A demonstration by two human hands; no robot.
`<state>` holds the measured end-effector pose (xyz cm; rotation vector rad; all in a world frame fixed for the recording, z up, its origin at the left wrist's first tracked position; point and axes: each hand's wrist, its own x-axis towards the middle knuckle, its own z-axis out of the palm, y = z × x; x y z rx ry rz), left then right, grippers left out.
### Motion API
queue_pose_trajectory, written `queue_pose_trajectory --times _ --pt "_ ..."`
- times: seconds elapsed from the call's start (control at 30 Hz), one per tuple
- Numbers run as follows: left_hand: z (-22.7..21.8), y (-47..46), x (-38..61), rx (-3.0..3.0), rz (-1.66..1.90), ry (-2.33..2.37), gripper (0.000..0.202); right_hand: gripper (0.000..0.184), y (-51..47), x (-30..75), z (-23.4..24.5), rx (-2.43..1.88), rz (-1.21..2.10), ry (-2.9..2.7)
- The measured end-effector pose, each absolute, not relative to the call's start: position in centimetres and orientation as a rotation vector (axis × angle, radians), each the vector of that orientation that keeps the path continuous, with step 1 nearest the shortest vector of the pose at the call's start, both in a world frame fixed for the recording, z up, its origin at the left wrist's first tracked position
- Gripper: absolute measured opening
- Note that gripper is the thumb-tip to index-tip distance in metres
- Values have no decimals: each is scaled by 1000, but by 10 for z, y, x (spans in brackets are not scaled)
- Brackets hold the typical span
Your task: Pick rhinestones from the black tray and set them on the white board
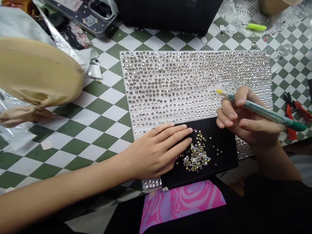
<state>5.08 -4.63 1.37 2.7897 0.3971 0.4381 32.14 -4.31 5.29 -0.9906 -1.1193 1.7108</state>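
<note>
My left hand point(156, 151) lies flat with fingers stretched out on a black board point(219, 143), its fingertips beside a pile of loose rhinestones point(196, 154). My right hand point(246, 118) is closed around a green pick-up pen point(263, 111), its yellow tip pointing left over a large white sheet point(195, 81) covered in rows of stuck-on rhinestones. The black board rests on the sheet's near edge.
A green-and-white checked cloth point(97, 120) covers the table. A tan rounded object point(36, 70) sits at left, phone cases point(85, 14) at the back left, a black box point(168, 13) behind the sheet, red pliers point(292, 112) at right, a pink swirled card point(180, 201) near me.
</note>
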Motion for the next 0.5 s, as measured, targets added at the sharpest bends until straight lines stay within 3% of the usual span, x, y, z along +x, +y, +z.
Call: queue_pose_trajectory --times 0.33,0.5 --pt "13 -46 50 2791 446 400 44 21 -48 322 50 -1002 1668 -1173" --pt "13 -46 50 2785 446 395 44 33 -55 327 44 -1034 1524 -1388"
